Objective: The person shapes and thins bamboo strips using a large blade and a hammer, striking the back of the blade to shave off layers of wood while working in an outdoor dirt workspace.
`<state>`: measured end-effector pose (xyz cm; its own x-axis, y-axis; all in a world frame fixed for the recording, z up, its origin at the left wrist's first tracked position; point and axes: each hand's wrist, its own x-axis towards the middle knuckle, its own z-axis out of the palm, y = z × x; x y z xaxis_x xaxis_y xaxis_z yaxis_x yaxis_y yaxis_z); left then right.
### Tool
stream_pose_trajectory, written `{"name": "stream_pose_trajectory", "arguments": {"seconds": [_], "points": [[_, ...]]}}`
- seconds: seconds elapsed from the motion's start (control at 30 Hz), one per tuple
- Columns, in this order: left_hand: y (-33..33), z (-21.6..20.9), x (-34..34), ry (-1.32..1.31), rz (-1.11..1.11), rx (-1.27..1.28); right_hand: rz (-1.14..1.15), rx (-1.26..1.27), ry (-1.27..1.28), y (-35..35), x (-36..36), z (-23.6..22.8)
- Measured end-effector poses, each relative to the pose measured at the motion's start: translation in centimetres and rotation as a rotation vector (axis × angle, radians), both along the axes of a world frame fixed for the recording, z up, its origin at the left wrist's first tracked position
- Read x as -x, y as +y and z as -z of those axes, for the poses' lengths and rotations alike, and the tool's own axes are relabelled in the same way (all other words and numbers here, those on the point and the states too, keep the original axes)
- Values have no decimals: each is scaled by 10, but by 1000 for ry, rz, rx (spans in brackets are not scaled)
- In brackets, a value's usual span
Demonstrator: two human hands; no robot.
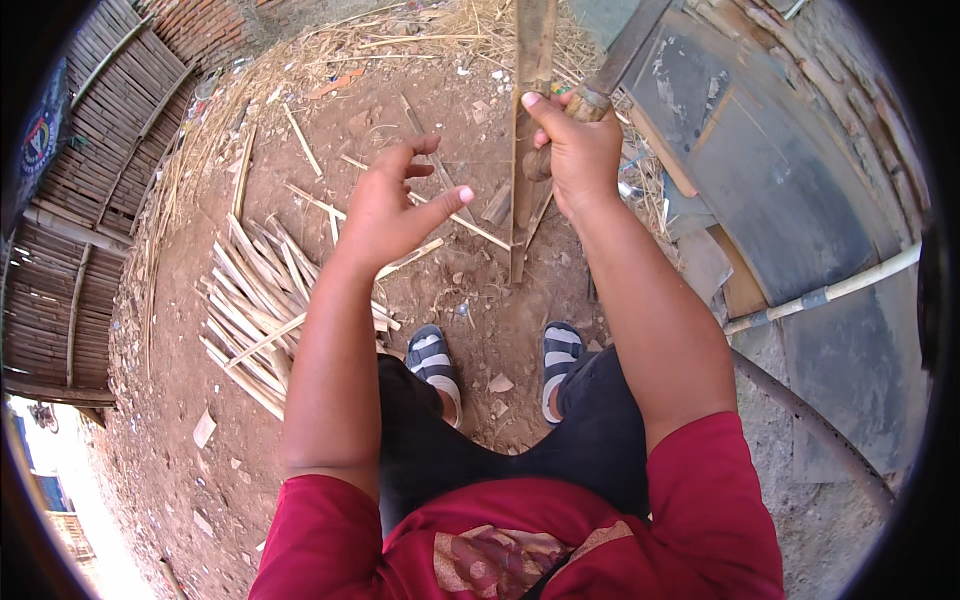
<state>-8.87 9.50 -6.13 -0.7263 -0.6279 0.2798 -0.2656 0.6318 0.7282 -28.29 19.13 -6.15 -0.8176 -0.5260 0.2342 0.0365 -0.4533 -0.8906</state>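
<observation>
My right hand (580, 150) is closed around the wooden handle (540, 163) of a machete, whose dark blade (636, 42) points up and away to the right. A long brown split bamboo piece (533, 60) runs from the top edge down past this hand. My right thumb overlaps it in view; whether they touch, I cannot tell. My left hand (390, 215) hangs in the air left of the bamboo, holding nothing, thumb stretched out and fingers loosely bent. Below and left of it, a heap of pale split sticks (260, 310) lies on the dirt.
Several loose sticks (303, 142) and straw (440, 40) litter the ground (190, 480). Large dark sheets (780, 170) lie along the right, with a pale pole (860, 285) across them. A bamboo-slat wall (100, 130) stands left, a brick wall (200, 38) behind. My sandalled feet (434, 365) are apart below.
</observation>
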Motion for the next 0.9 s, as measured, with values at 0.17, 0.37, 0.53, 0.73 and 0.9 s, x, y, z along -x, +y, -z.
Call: {"name": "stream_pose_trajectory", "arguments": {"seconds": [0.17,0.37,0.53,0.73,0.9], "points": [[-11,35,10,141,-6,79,-214,-23,68,-34,-37,-16],[-17,24,-5,242,15,24,-312,-54,119,-50,-58,-22],[-26,29,-25,210,-3,-47,-473,-42,115,-52,-64,-19],[-22,25,-28,137,-155,-36,-459,-155,179,-38,-65,-31],[-30,32,-33,181,-303,185,-358,-400,336,-6,-46,-58]]}}
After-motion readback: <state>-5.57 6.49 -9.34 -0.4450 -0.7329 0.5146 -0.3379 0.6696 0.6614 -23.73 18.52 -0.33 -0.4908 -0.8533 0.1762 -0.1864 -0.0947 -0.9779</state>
